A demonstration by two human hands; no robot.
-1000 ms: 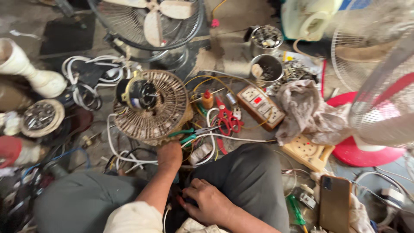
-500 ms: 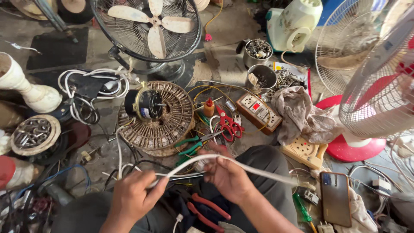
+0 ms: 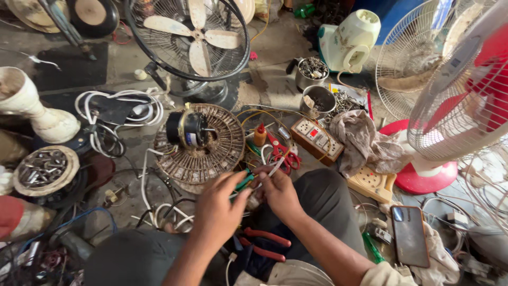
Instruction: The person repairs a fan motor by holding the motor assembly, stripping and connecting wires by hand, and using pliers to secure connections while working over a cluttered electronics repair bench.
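1. My left hand point(image 3: 219, 209) and my right hand point(image 3: 278, 190) meet over my lap, just in front of the fan motor point(image 3: 188, 128) that sits on its rusty rear guard point(image 3: 203, 153) on the floor.
2. My right hand is pinched on the end of a white cable point(image 3: 274, 168), thumb and fingers pressed together around it. The cable runs up out of that grip toward the red-handled scissors point(image 3: 280, 153).
3. My left hand is curled, its fingertips closed on a small green-handled tool point(image 3: 244, 181) held right against the cable end. I cannot tell what kind of tool it is, since my fingers hide the tip.
4. I judge the step in hand to be working the cable end with that tool, stripping or trimming it, close to the motor it seems meant for.
5. The next move calls for a steady pinch on the cable and a light, controlled pull, so the strands inside do not get nicked.
6. The red-handled pliers point(image 3: 264, 243) lie on my lap just below my hands, within easy reach.
7. An extension socket board point(image 3: 317, 139) and a crumpled rag point(image 3: 365, 145) lie on the floor to my right, near but apart from the work.
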